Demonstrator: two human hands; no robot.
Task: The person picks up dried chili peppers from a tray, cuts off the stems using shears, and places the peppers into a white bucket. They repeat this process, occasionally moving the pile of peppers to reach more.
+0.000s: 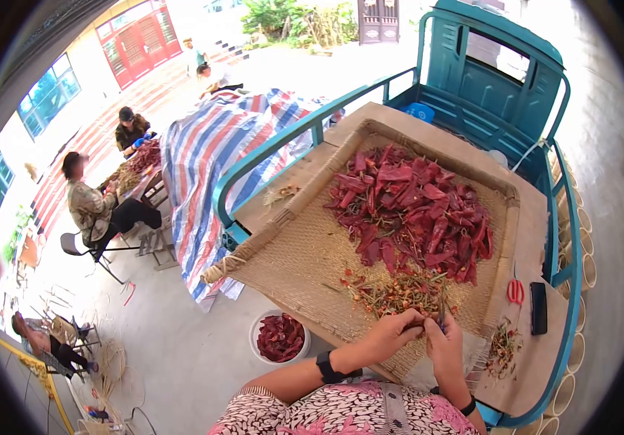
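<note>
My left hand [392, 337] is closed in a pinch around a dried red chili pepper, mostly hidden by the fingers. Touching it or nearly so, my right hand [446, 344] is closed on scissors [442, 313], of which only thin dark blades show. Both hands are over the near edge of a woven tray [290, 264]. A large heap of dried red chili peppers [413, 210] covers the tray's middle. Between the heap and my hands lie cut stems and caps [399, 291], with pale seeds scattered around.
The tray rests on a board in a blue-green cart [576, 290]. Red-handled scissors [515, 291], a dark phone [538, 308] and stem scraps [502, 349] lie at right. Below left stands a white bucket [255, 341] of chilies. Other people sit working beyond a striped tarp [210, 159].
</note>
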